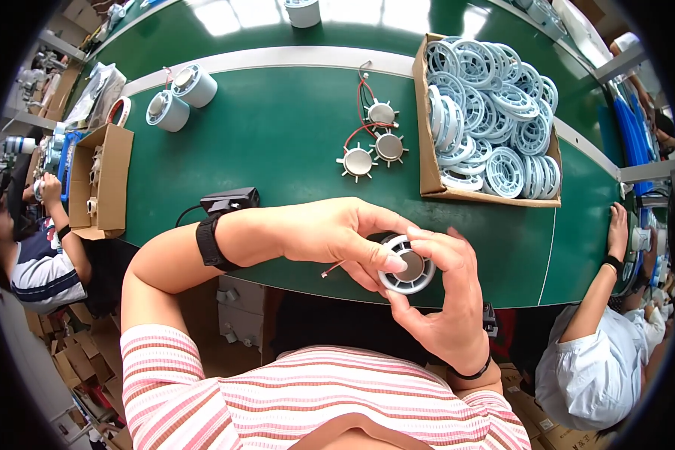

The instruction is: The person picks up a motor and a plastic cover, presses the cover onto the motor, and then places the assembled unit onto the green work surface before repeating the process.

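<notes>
Close to the table's front edge, I hold a pale spoked ring [421,284] with a round silver disc part [412,268] seated in its middle. My left hand [352,238] grips the ring from the left, its thumb pressed on the disc. From the right, my right hand [451,289] has fingertips and thumb around the ring's rim. A thin red wire with a small white plug [325,274] sticks out below my left hand. Beyond the hands lie three loose silver discs [356,162] with radiating prongs and red wires.
A cardboard box [487,199] heaped with pale blue rings [504,171] stands at right. Pale blue cylinders [168,112] stand far left. Another cardboard box [115,184] sits at the left edge, and a black device [231,199] lies beyond my left forearm. Other people sit on both sides.
</notes>
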`<action>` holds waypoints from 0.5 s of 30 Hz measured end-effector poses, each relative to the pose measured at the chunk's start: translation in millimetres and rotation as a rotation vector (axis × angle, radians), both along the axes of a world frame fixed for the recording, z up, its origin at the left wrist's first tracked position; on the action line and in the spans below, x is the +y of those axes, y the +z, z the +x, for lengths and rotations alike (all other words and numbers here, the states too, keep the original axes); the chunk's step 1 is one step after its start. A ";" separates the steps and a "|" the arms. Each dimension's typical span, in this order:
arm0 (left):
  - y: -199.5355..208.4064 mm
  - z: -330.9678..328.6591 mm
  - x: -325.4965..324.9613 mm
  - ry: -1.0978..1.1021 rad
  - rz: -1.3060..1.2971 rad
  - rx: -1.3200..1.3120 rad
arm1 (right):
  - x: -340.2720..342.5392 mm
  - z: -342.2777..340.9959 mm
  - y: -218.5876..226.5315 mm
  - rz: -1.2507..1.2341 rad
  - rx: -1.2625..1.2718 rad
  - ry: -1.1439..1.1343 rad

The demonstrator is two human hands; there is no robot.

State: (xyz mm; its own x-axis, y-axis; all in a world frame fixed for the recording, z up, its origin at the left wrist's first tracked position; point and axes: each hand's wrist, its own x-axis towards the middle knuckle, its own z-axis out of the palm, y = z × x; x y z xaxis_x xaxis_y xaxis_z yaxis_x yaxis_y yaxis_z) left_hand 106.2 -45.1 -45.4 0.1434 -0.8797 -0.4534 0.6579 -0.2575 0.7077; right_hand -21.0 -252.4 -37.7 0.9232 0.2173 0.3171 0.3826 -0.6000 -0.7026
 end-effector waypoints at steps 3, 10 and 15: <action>0.0 -5.2 1.3 0.006 0.078 -0.129 | 3.1 -4.0 -8.7 -0.045 -0.051 -0.027; 33.4 50.3 70.5 0.282 0.719 -2.048 | -44.4 -25.0 7.8 -0.310 -0.046 -0.227; 44.8 101.6 154.9 0.053 1.326 -1.944 | -96.8 -16.5 12.7 -0.477 -0.078 -0.545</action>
